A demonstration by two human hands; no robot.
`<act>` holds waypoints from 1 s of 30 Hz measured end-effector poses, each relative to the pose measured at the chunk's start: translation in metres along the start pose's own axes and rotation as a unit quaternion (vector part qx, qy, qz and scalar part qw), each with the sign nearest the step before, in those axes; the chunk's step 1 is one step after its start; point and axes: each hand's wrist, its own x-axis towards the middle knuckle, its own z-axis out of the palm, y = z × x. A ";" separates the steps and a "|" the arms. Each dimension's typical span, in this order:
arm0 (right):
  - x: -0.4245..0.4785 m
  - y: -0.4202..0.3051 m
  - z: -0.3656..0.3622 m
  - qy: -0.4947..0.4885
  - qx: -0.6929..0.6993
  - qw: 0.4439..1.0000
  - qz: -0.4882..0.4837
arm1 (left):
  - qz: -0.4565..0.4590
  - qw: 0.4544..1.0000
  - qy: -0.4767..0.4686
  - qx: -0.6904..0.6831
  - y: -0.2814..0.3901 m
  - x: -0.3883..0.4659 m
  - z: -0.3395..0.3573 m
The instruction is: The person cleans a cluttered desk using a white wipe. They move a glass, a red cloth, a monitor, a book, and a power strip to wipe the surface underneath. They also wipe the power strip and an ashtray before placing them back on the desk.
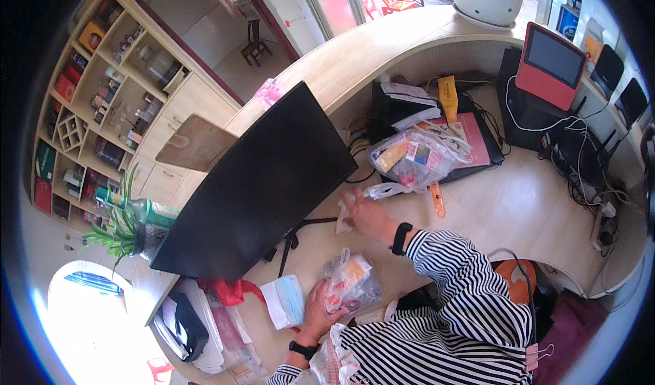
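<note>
On the desk (517,206), my left hand (322,308) grips the side of a clear plastic bag (366,282) with small packaged items inside. My right hand (363,213) reaches forward beside the monitor, its fingers on a crumpled white tissue or cloth (344,216) lying on the desktop. Just past that hand sits a larger clear plastic bag (409,160) with packets in it, its twisted handles near my fingertips. A blue-and-white face mask (290,298) lies left of my left hand. An orange strip-shaped tool (437,201) pokes out from beside the larger bag.
A large black monitor (256,195) stands at the left on a thin stand. Papers and a black case (192,328) lie at the lower left. Right of the larger bag are a pink folder (473,137), a red-framed screen (552,65) and tangled cables (578,180). A raised counter (409,27) curves behind.
</note>
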 end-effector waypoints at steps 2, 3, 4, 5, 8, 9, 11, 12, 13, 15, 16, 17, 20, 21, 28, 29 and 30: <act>0.003 0.003 0.006 -0.038 0.018 0.997 -0.065 | 0.013 1.000 0.007 -0.009 0.002 0.003 0.001; 0.009 0.018 0.024 -0.052 0.026 0.994 -0.094 | 0.025 1.000 0.007 -0.016 0.005 0.009 0.002; 0.016 0.025 0.032 -0.068 0.038 0.989 -0.126 | 0.021 1.000 0.003 -0.011 0.003 0.011 0.004; 0.022 0.034 0.039 -0.043 0.031 0.990 -0.134 | 0.025 1.000 0.001 -0.010 0.002 0.012 0.007; 0.051 0.031 0.044 0.006 0.043 0.988 -0.151 | 0.020 1.000 0.001 -0.005 0.000 0.008 0.005; 0.062 0.019 0.045 0.000 0.071 0.987 -0.145 | 0.003 1.000 -0.001 0.001 -0.004 0.003 0.004; 0.080 -0.003 0.047 -0.013 0.123 0.984 -0.130 | -0.028 1.000 -0.007 0.009 -0.009 -0.006 0.003; 0.088 0.033 0.065 -0.073 0.055 0.988 -0.121 | -0.009 0.999 -0.030 -0.009 -0.002 0.014 0.008; 0.093 0.042 0.077 -0.039 0.056 0.990 -0.127 | -0.004 0.999 -0.036 -0.004 -0.004 0.017 0.011; 0.104 0.051 0.088 0.026 0.057 0.987 -0.147 | 0.001 0.999 -0.043 0.005 -0.009 0.020 0.016; 0.101 0.025 0.056 -0.101 -0.025 0.983 -0.151 | -0.013 1.000 -0.026 -0.009 -0.006 0.009 0.010; 0.107 0.013 0.069 -0.105 -0.018 0.983 -0.149 | -0.025 1.000 -0.019 -0.002 -0.012 0.002 0.008; 0.099 0.021 0.066 -0.098 0.000 0.988 -0.115 | -0.014 1.000 -0.016 0.005 -0.010 0.004 0.011; 0.098 0.026 0.057 -0.090 0.027 0.988 -0.123 | -0.021 1.000 -0.013 0.001 -0.007 0.005 0.010; 0.101 0.056 0.101 -0.013 -0.030 0.999 -0.028 | -0.016 1.000 -0.010 -0.010 -0.001 0.003 0.010; 0.101 0.069 0.106 -0.043 -0.004 0.999 0.001 | -0.006 1.000 -0.015 -0.014 -0.001 0.009 0.011; 0.101 0.091 0.103 -0.073 0.021 0.996 0.035 | 0.008 1.000 -0.024 -0.019 0.001 0.018 0.014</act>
